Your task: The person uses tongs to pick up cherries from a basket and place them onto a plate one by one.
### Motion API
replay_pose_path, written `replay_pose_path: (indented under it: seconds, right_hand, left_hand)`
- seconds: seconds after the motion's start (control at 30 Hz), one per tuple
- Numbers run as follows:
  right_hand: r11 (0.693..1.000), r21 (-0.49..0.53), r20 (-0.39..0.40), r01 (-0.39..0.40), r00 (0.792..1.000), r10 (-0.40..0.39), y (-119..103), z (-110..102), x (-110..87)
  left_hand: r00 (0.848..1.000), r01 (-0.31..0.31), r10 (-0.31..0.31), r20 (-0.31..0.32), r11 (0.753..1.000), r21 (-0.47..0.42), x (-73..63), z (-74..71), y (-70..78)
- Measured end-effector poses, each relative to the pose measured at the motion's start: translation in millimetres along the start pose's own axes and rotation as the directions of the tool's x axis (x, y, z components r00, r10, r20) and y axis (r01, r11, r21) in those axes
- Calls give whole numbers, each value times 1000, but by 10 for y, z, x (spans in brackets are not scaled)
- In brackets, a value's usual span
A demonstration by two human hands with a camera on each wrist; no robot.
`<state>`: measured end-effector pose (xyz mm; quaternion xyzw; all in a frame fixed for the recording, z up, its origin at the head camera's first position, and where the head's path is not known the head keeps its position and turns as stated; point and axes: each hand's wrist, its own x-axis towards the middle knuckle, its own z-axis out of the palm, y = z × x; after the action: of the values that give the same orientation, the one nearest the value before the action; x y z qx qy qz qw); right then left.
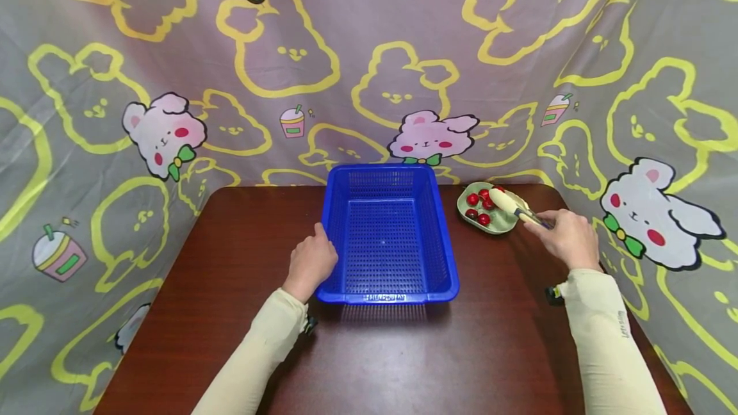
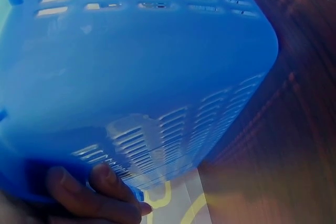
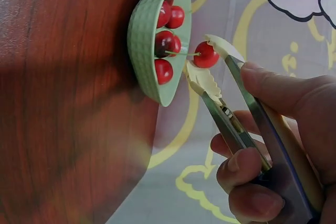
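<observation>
A blue plastic basket (image 1: 383, 242) with perforated walls stands at the middle of the table. My left hand (image 1: 311, 262) holds its left rim; in the left wrist view, curled fingers (image 2: 94, 198) show under that rim. At the right, my right hand (image 1: 571, 235) grips metal tongs (image 3: 257, 114) with cream scalloped tips. Between those tips is a red cherry (image 3: 206, 55) with a green stem, at the edge of a pale green dish (image 3: 139, 45). Several more cherries (image 3: 164, 71) lie in the dish.
The dark brown wooden table (image 1: 248, 242) extends on both sides of the basket and in front of it. A grey cloth (image 1: 323, 37) with yellow outlines and cartoon animals hangs behind the table and along both sides.
</observation>
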<state>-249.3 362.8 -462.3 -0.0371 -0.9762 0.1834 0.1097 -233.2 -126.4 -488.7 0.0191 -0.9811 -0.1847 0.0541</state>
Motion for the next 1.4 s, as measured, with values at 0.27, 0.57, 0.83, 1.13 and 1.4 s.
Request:
replay_pose_path:
  seconds: [0.27, 0.57, 0.83, 1.13, 1.4]
  right_hand:
    - [1000, -6, 32, -30, 999, 30, 25, 53, -7]
    - [999, -6, 75, -48, 996, 48, 24, 99, -8]
    - [999, -9, 99, -39, 994, 40, 34, 107, -13]
    - [999, -23, 100, -36, 994, 38, 40, 128, -14]
    - [999, -14, 87, -34, 996, 35, 13, 124, -18]
  left_hand:
    - [1000, -3, 3, 3, 1000, 2, 5, -6, -3]
    - [1000, 9, -9, 24, 1000, -2, 18, -12, 1]
    - [1000, 0, 0, 15, 1000, -4, 23, -7, -12]
    - [1000, 4, -4, 15, 1000, -7, 23, -23, -1]
    - [1000, 2, -2, 18, 1000, -9, 23, -27, 1]
